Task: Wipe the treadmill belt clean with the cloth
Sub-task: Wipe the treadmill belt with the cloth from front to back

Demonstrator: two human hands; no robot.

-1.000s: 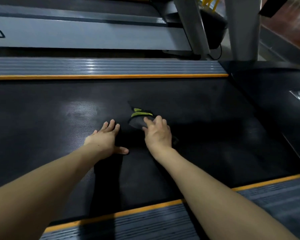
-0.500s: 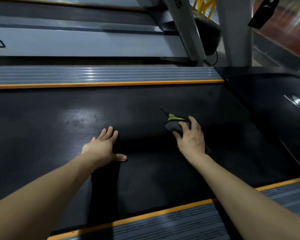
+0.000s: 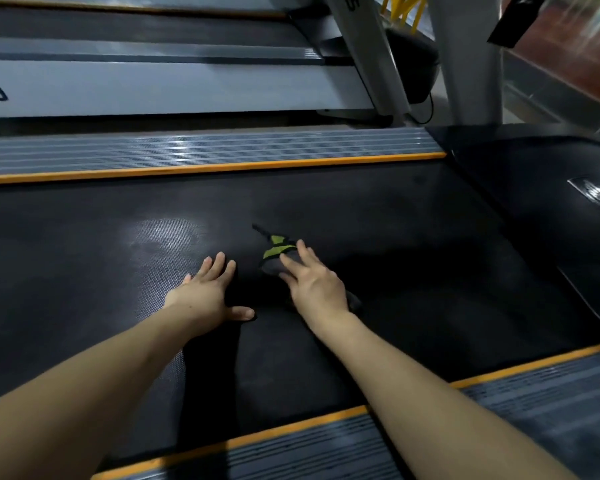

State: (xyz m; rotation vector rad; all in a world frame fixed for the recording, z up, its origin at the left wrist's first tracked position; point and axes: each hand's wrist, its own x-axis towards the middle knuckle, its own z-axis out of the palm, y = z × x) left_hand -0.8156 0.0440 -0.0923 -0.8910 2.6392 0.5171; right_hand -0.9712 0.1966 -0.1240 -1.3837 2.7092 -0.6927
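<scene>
Cloth (image 3: 278, 253) mid-belt (image 3: 413, 271), pinned flat under my right hand (image 3: 317, 284), fingers spread. Left hand (image 3: 207, 294) flat, empty, just beside. Cloth looks soft, light, bunch-prone; I'd press its middle, not edges.

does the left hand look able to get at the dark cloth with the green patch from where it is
Probably yes: the left hand lies flat on the black treadmill belt beside the dark cloth with the green patch; nothing lies between, though the right hand covers it.
</scene>
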